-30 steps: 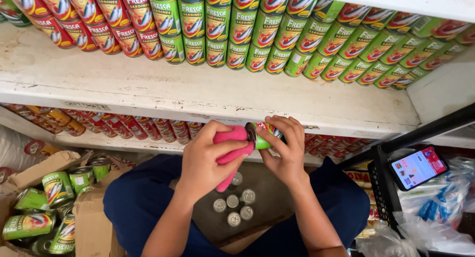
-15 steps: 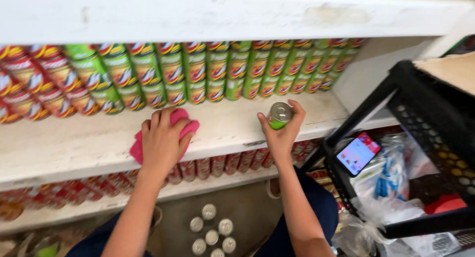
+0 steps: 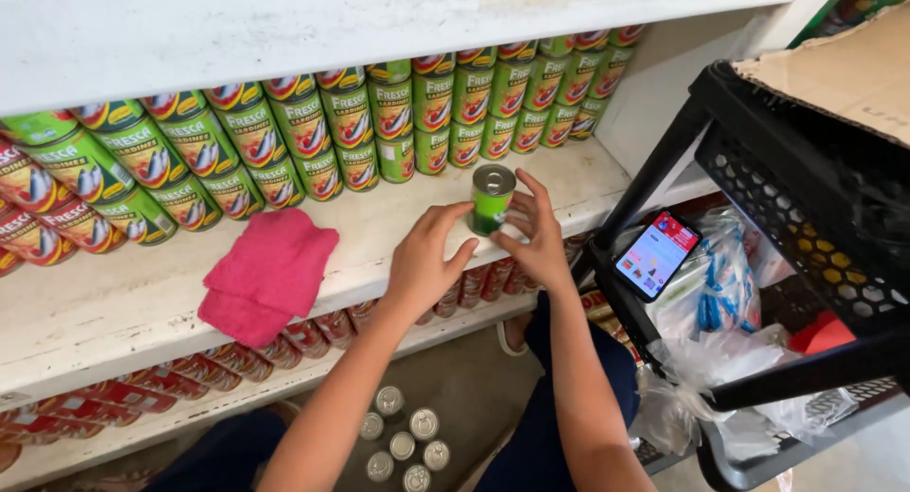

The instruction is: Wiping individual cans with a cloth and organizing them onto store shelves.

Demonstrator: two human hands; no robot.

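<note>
One green can [image 3: 492, 200] upright on the shelf [image 3: 114, 307], gripped by both my hands.
My left hand [image 3: 424, 264] and right hand [image 3: 533, 238] clasp it; one pink cloth [image 3: 267, 274] lies beside; roughly six cans [image 3: 406, 442] stand below.

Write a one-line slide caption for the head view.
Both hands, left hand and right hand, hold a green can upright on a white shelf, pink cloth lying beside.
</note>
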